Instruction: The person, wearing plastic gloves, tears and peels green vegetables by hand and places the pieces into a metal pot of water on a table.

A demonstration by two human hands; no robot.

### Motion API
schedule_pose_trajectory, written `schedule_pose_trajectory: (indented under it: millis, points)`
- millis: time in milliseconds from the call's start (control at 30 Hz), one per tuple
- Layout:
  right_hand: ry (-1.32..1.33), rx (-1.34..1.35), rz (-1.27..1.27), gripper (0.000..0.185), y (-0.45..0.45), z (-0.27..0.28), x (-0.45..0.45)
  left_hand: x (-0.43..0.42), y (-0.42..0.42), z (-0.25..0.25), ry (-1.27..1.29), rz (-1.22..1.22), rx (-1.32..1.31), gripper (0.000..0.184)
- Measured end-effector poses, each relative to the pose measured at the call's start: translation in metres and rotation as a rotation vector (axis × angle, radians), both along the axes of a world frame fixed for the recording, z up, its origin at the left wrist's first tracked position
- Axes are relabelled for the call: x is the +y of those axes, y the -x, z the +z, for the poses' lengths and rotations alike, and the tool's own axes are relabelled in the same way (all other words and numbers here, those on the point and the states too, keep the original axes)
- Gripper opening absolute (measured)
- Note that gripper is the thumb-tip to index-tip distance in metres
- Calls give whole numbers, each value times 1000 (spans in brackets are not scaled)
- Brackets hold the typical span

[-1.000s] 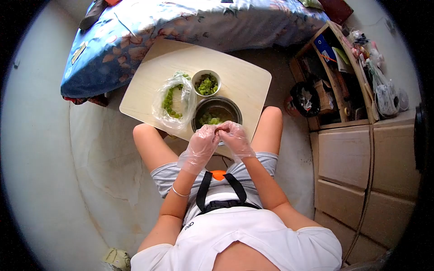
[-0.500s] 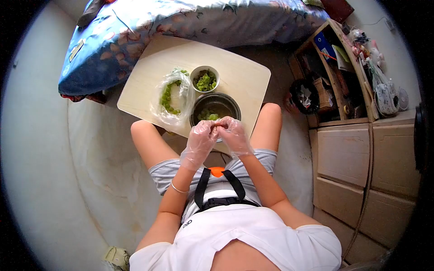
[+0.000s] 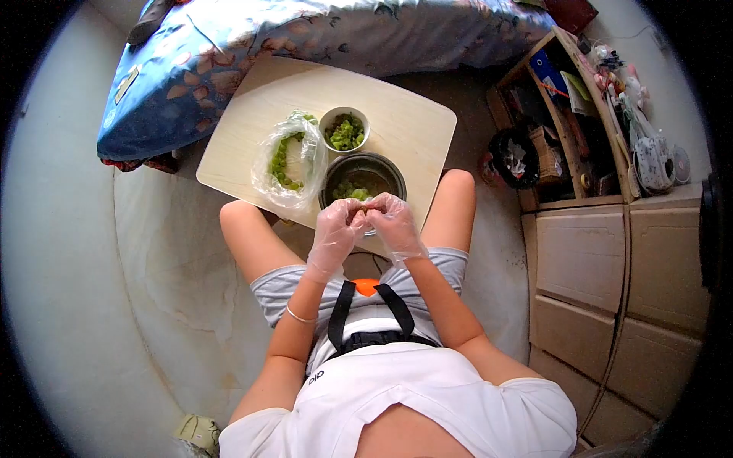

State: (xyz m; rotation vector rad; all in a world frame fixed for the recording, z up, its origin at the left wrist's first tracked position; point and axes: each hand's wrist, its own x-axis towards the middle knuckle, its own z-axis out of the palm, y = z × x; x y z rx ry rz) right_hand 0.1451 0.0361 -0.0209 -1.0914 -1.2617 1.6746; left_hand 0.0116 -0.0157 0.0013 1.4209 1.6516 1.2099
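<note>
My left hand (image 3: 337, 235) and my right hand (image 3: 395, 224), both in clear plastic gloves, meet at the fingertips over the near rim of a dark metal pot (image 3: 395, 174). Their fingers are pinched together; whatever lies between them is too small and covered to make out. Inside the pot are pale green grapes (image 3: 351, 190). Left of it, an open clear plastic bag (image 3: 269, 169) holds more green grapes (image 3: 281, 166). A white bowl (image 3: 327, 122) with green pieces (image 3: 345, 133), apparently grapes or stems, stands just behind the pot.
The low, light wooden table (image 3: 397, 99) stands before my knees. Behind it is a bed with a blue floral cover (image 3: 191, 91). To the right are a black-lined bin (image 3: 513, 160), a wooden shelf (image 3: 561, 122) with assorted items, and cardboard-like panels (image 3: 578, 259).
My hands stay pinched together over the pot's near edge, with only slight finger movement. The whole view has shifted a little; the bag, bowl and pot keep their places.
</note>
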Motion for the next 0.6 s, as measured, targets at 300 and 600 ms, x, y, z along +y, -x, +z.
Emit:
schedule_pose_trajectory:
  millis: [300,600]
  points:
    - [254,117,121,11,-10,1,8,-2,12,2,287,-77,-663,13]
    - [472,402,137,13,-12,-6,8,-4,22,-6,291,-201,-952,22]
